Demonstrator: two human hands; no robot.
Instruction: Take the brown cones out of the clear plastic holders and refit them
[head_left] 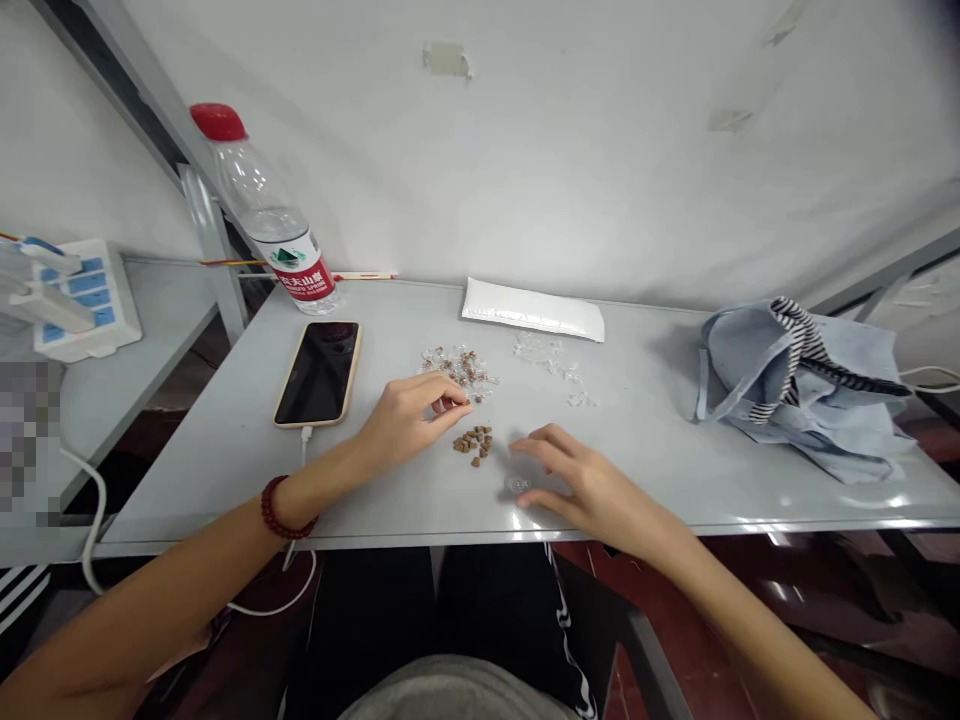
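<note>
My left hand (416, 412) is closed in a pinch, its fingertips beside a pile of small clear pieces with brown bits in them (469, 365). Whatever those fingertips hold is too small to make out. Just below them lies a loose group of small brown chunks (472, 440). To the right, my right hand (566, 475) has its thumb and fingers apart. A small clear plastic piece (517, 485) rests on the table between its thumb and fingers. Further back, more clear pieces (544, 355) are scattered in front of a white packet (532, 310).
On the grey table (645, 400), a phone (319, 373) with a white charging cable (304, 445) lies at left. A red-capped water bottle (281, 225) stands behind it. Folded light-blue cloth (802, 385) sits at right. A power strip (90, 300) is at far left.
</note>
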